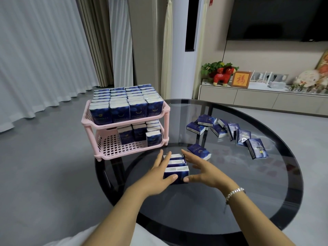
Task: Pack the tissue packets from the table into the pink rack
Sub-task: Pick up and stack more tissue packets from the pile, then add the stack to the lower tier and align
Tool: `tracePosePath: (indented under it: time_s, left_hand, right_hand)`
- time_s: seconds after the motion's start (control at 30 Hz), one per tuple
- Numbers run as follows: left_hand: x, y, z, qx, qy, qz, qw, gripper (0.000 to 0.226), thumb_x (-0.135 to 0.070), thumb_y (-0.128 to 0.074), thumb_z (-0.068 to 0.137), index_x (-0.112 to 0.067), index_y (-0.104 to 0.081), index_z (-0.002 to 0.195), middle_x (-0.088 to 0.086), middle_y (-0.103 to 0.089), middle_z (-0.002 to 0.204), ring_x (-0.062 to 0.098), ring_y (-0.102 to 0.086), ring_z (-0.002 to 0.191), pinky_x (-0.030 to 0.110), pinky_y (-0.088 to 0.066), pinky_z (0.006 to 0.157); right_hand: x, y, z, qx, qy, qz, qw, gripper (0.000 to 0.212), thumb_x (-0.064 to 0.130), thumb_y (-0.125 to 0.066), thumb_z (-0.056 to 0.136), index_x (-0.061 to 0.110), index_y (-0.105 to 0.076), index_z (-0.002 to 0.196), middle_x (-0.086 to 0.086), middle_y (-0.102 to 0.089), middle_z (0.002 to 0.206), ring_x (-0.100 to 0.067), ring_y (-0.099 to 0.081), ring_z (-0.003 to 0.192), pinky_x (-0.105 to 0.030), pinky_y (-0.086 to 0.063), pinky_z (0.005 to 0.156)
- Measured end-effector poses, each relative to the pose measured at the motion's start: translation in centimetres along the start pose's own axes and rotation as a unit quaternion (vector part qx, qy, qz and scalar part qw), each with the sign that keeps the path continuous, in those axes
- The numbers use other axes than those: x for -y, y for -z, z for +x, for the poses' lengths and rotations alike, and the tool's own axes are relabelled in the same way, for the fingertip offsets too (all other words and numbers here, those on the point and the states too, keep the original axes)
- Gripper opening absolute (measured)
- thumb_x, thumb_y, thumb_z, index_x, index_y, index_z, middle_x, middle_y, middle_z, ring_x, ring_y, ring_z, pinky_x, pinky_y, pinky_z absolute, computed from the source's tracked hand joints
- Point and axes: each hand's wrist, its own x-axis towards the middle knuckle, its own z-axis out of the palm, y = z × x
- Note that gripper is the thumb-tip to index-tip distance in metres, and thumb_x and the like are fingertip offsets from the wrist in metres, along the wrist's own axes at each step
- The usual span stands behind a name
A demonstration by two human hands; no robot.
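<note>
A pink two-tier rack point(92, 121) stands on the left edge of the round glass table point(230, 196). Its top shelf is full of dark blue tissue packets point(124, 102); the lower shelf holds several more point(140, 133) at its right side. In front of the rack, a short row of three packets point(176, 168) stands on the glass. My left hand point(156, 176) presses its left side with straight fingers, thumb against the near packet. My right hand point(204, 169) presses the right side the same way.
One loose packet point(199, 151) lies just right of my right hand. Several more packets point(230, 132) lie scattered at the table's far right. The left half of the lower shelf point(113, 146) is bare grid. Behind are curtains, a TV cabinet and a floor-standing unit.
</note>
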Motion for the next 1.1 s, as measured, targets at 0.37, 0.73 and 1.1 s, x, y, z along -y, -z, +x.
tracePosePath:
  time_s: [0.37, 0.73, 1.1]
  left_hand:
    - [-0.3, 0.0, 0.4, -0.074, -0.013, -0.075, 0.994, 0.069, -0.03, -0.062, 0.089, -0.028, -0.026, 0.147, -0.006, -0.033, 0.14, 0.01, -0.04, 0.125, 0.022, -0.031, 0.105]
    - [0.7, 1.9, 0.5, -0.115, 0.044, -0.38, 0.917, 0.042, -0.026, -0.073, 0.08, -0.017, -0.057, 0.118, 0.002, -0.066, 0.119, 0.014, -0.062, 0.109, 0.031, -0.048, 0.098]
    - [3.1, 5.5, -0.7, -0.098, 0.034, -0.291, 0.951, 0.064, -0.019, -0.084, 0.068, -0.026, -0.051, 0.122, -0.006, -0.065, 0.116, 0.009, -0.063, 0.106, 0.031, -0.052, 0.092]
  right_hand:
    - [0.1, 0.0, 0.5, -0.021, -0.028, 0.157, 0.987, 0.076, 0.008, -0.072, 0.078, 0.022, -0.032, 0.141, 0.01, -0.049, 0.132, -0.008, -0.048, 0.122, -0.027, -0.043, 0.101]
    - [3.2, -1.3, 3.5, -0.086, 0.014, 0.32, 0.943, 0.04, 0.013, -0.072, 0.077, 0.013, -0.058, 0.115, -0.01, -0.067, 0.113, -0.026, -0.064, 0.106, -0.039, -0.051, 0.093]
    - [7.1, -1.2, 6.3, 0.063, 0.031, 0.224, 0.972, 0.067, -0.001, -0.069, 0.078, 0.022, -0.033, 0.13, -0.004, -0.059, 0.123, -0.019, -0.061, 0.109, -0.033, -0.052, 0.09]
